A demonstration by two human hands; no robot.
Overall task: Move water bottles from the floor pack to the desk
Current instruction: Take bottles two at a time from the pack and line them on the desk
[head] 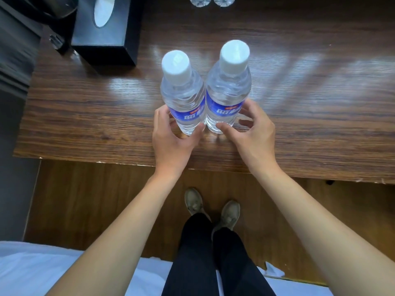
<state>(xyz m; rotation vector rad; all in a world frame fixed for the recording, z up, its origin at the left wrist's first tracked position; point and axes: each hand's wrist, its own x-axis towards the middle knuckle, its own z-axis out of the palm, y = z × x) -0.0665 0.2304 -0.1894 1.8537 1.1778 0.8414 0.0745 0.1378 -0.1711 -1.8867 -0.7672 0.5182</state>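
Note:
Two clear water bottles with white caps and blue labels stand upright side by side, touching, on the wooden desk (85, 116) near its front edge. My left hand (171, 137) cups the base of the left bottle (183, 97), thumb in front and fingers behind. Around the base of the right bottle (227, 90) sits my right hand (252, 133); its thumb and forefinger touch the bottle while the other fingers curl loosely away. The floor pack is out of view.
Two more bottles (211, 1) show at the desk's far edge. A black tissue box (104, 30) stands at the back left beside dark objects. Below the desk edge are wooden floor, my legs and shoes (213, 208), and a white bed (42, 270) at the lower left.

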